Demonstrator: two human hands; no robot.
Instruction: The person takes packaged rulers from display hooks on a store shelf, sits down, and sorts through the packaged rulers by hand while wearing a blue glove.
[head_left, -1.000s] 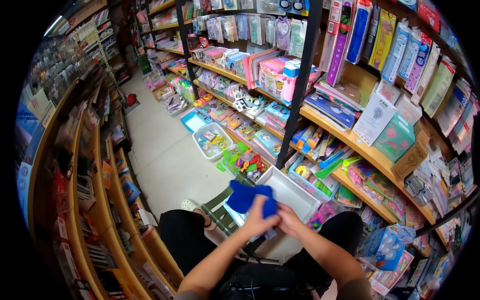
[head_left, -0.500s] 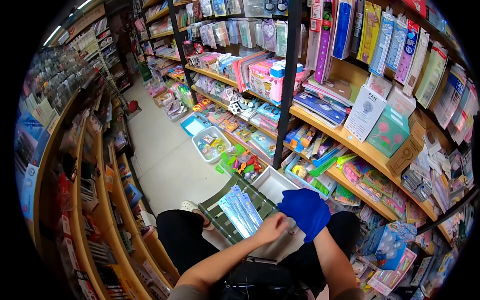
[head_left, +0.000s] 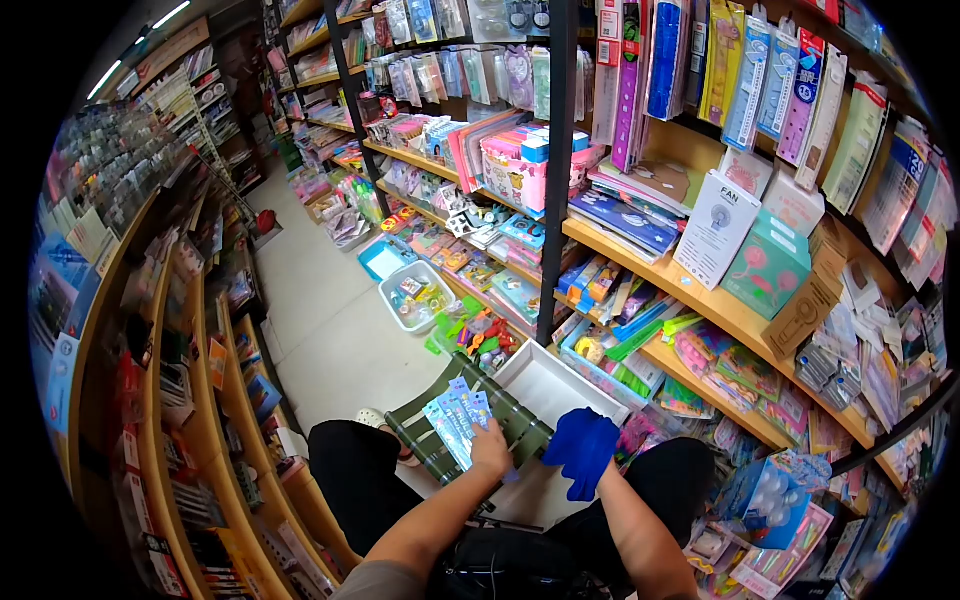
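Note:
Several light-blue printed packets (head_left: 455,425) lie on the dark green strapped stool (head_left: 520,420). My left hand (head_left: 490,450) is closed on the near end of the packets. A blue cloth (head_left: 583,452) covers most of my right hand (head_left: 605,472), to the right of the stool and over the near side of the white tray (head_left: 560,388). The cloth hides the fingers of my right hand, so their position does not show.
A white bin (head_left: 416,297) of small items and a blue tray (head_left: 385,258) stand on the floor ahead. Stocked shelves (head_left: 640,262) rise at the right, past a black post (head_left: 556,200). Curved wooden shelves (head_left: 205,400) run along the left.
The blue cloth has gone from between both hands to my right hand. My left hand has let go of it, moved left and closed on the packets, which are now fanned differently.

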